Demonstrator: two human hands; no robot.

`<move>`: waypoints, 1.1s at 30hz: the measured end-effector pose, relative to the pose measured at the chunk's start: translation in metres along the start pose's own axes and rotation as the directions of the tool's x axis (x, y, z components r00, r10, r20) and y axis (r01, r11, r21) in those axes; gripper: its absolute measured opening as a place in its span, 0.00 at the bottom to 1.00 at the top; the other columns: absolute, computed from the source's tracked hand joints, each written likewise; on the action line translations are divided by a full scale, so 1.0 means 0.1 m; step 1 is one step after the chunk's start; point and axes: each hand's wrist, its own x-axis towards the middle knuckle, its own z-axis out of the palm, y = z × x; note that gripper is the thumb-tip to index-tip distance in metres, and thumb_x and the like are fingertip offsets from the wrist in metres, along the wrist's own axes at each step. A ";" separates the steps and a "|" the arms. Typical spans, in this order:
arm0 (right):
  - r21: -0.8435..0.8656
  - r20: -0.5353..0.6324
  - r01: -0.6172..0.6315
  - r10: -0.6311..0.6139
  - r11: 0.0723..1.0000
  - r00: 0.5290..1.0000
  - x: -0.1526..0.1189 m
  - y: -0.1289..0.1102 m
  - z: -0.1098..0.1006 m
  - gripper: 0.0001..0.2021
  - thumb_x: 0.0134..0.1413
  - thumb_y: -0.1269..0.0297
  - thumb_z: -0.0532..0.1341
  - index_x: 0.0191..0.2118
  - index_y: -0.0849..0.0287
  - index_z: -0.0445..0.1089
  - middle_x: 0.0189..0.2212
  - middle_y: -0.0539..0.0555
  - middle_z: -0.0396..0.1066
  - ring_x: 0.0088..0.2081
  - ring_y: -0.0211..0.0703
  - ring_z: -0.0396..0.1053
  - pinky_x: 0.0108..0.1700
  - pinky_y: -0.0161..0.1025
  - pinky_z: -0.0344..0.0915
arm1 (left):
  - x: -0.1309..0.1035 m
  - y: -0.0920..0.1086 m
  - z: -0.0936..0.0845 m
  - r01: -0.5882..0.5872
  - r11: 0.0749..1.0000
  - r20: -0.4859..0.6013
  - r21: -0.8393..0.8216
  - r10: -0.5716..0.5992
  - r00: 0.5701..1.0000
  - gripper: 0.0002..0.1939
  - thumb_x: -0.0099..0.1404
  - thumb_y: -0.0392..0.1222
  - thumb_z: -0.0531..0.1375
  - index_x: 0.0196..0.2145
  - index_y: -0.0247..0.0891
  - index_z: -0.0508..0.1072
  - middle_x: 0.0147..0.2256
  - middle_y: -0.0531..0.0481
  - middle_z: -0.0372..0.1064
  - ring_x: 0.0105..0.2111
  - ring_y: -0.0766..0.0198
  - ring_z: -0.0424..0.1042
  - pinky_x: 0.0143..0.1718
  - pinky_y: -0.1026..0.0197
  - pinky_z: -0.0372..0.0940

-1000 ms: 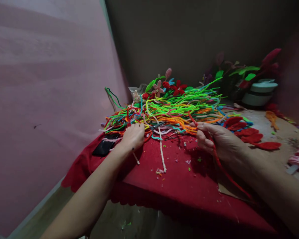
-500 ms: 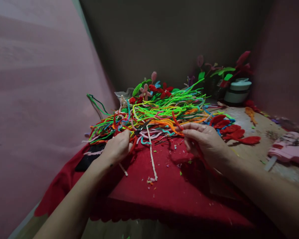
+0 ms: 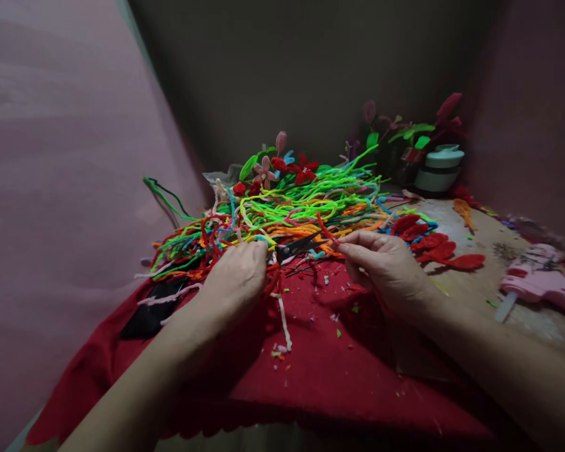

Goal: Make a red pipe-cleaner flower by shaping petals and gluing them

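Note:
My left hand [image 3: 238,276] is closed around a pair of scissors [image 3: 288,252], whose dark blades point right. The blade tips lie close to a red pipe cleaner [image 3: 326,229] pinched between the thumb and fingertips of my right hand [image 3: 381,258]. Its short free end sticks up and to the left of my fingers; I cannot tell whether the blades touch it. Behind both hands spreads a tangled heap of pipe cleaners [image 3: 301,207] in green, yellow, orange, red and other colours. A cream pipe cleaner [image 3: 284,323] lies on the red cloth below the scissors.
Red petal-like pieces [image 3: 437,248] lie right of my right hand. Farther right is a pink glue gun [image 3: 537,276]. Finished flowers [image 3: 266,169] and a pale lidded jar [image 3: 440,169] stand at the back. Small scraps dot the red cloth [image 3: 329,376]; a black flat object [image 3: 150,314] lies left.
My left hand has moved right with the scissors, bringing the blades up to the red pipe cleaner. My right hand still pinches it. The whole view has shifted slightly.

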 end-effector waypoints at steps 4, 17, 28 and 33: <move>-0.011 0.004 0.001 -0.001 1.000 1.000 0.01 0.02 -0.01 0.08 0.49 0.63 0.62 0.25 0.62 0.68 0.10 0.44 0.60 0.13 0.26 0.53 0.15 0.26 0.46 | 0.05 0.03 0.07 -0.034 0.999 -0.034 0.028 0.035 0.999 0.06 0.62 0.31 0.48 0.35 0.34 0.62 0.33 0.44 0.66 0.34 0.56 0.66 0.38 0.55 0.61; -0.063 -0.003 -0.033 0.033 0.997 0.999 0.03 0.04 -0.03 0.08 0.47 0.67 0.62 0.21 0.62 0.67 0.11 0.43 0.58 0.13 0.24 0.51 0.15 0.26 0.44 | 0.13 0.09 0.13 -0.064 0.997 -0.001 0.040 0.064 0.998 0.08 0.63 0.30 0.46 0.33 0.35 0.64 0.28 0.45 0.65 0.30 0.58 0.66 0.35 0.57 0.61; -0.067 0.014 -0.054 0.055 0.996 0.998 0.04 0.02 -0.03 0.05 0.45 0.66 0.62 0.24 0.63 0.70 0.10 0.43 0.58 0.12 0.25 0.49 0.14 0.27 0.41 | 0.13 0.12 0.13 -0.023 0.997 0.019 -0.076 0.024 1.000 0.10 0.63 0.30 0.45 0.32 0.36 0.64 0.26 0.47 0.65 0.29 0.60 0.68 0.33 0.60 0.61; -0.048 0.000 -0.064 0.064 0.997 0.998 0.04 0.01 -0.02 0.05 0.44 0.66 0.63 0.24 0.63 0.70 0.10 0.44 0.58 0.12 0.26 0.49 0.14 0.28 0.41 | 0.14 0.13 0.13 -0.004 0.995 0.052 -0.099 0.010 0.999 0.10 0.62 0.29 0.45 0.32 0.36 0.64 0.26 0.47 0.65 0.29 0.61 0.69 0.33 0.61 0.62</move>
